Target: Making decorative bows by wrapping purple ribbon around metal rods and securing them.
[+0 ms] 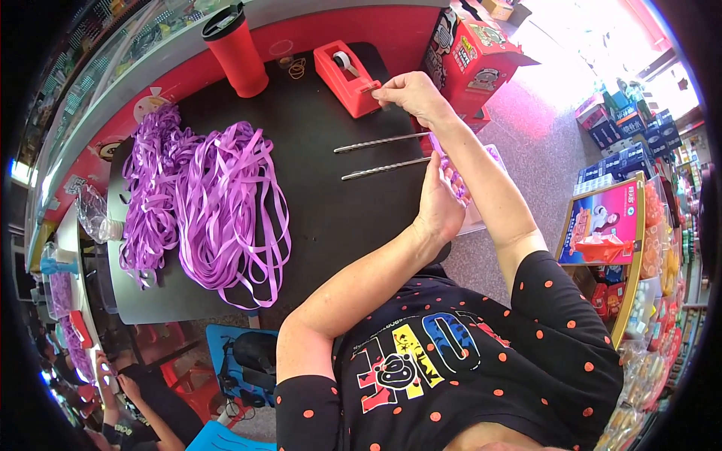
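One bare right hand (417, 98) is at upper centre of the head view, its fingers drawn together in a pinch at the front end of a red plastic tape dispenser (347, 79); whether tape is between the fingertips is too small to tell. Below it, right of centre, the bare left hand (440, 207) is raised with fingers fairly straight and pointing up the frame. Its fingertips are at a narrow purple ribbon strip (435, 143) by the right ends of two slim, silver, twisted metal rods (380, 143); how firmly it grips is unclear.

The rods are at centre, roughly parallel and a little apart. Their long axes run nearly level across the frame, rising slightly to the right; their bare tips point left, over a black tabletop (323, 225). The purple strip spans the gap near their right ends.

At left on the tabletop are two heaps of loose, glossy purple ribbon (229, 210), their loops hanging mostly down the frame. At upper left stands a red tumbler with a black lid (237, 56), tilted in view, with tan rubber bands (298, 69) near it.
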Demonstrator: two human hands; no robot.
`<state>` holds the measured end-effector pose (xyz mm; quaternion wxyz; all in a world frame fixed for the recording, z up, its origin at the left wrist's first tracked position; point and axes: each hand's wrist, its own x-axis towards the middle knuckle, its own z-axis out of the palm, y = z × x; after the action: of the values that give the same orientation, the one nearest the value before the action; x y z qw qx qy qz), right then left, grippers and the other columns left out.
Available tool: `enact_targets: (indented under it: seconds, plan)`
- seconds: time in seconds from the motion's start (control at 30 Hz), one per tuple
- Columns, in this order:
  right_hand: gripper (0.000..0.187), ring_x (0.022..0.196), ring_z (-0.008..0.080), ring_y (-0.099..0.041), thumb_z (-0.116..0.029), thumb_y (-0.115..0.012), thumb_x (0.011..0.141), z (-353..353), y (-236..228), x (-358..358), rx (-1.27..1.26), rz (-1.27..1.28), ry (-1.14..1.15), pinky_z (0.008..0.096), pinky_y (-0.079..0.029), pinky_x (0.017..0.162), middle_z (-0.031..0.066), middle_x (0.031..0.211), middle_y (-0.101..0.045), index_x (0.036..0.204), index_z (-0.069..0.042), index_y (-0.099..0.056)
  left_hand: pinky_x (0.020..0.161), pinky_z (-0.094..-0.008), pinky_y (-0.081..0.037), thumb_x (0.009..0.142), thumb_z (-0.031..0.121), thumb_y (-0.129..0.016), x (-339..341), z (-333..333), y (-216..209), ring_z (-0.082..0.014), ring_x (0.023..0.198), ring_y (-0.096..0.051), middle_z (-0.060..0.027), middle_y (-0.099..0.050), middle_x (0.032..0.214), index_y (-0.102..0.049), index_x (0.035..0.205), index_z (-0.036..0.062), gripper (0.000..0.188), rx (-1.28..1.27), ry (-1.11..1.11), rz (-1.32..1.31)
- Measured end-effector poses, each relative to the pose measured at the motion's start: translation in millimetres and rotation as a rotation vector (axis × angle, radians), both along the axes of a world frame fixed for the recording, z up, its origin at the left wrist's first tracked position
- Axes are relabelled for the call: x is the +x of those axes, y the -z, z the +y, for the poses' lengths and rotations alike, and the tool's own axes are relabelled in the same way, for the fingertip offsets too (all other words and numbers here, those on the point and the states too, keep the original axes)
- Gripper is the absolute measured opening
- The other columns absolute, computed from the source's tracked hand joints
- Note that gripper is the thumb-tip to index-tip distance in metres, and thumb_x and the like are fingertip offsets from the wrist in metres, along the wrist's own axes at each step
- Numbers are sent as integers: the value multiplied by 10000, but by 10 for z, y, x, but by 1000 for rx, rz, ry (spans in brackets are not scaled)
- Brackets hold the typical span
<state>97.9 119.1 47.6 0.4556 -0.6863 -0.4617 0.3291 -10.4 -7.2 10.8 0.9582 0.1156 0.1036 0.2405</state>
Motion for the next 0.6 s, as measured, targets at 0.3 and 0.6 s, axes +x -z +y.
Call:
enact_targets:
  seconds: [0.3,0.6]
  plan:
    - [266,591,99,-595,-275,-693,782,-293,-63,15,-2,-559,-56,261,-472,600,61,609,-641,738,-12,-700,1097,-443,-153,909,583,-410,-6,21,46,-252,1364,-199,-74,-182,1505,-81,1487,163,786,-89,-8,43]
    - [220,706,71,-583,-197,-619,893,-1456,-135,511,-195,121,-174,209,-451,695,20,771,-658,889,13,-681,992,-401,-275,884,310,-596,41,-6,71,-174,1105,-368,1,-482,1142,-512,1124,191,281,-44,-70,78]
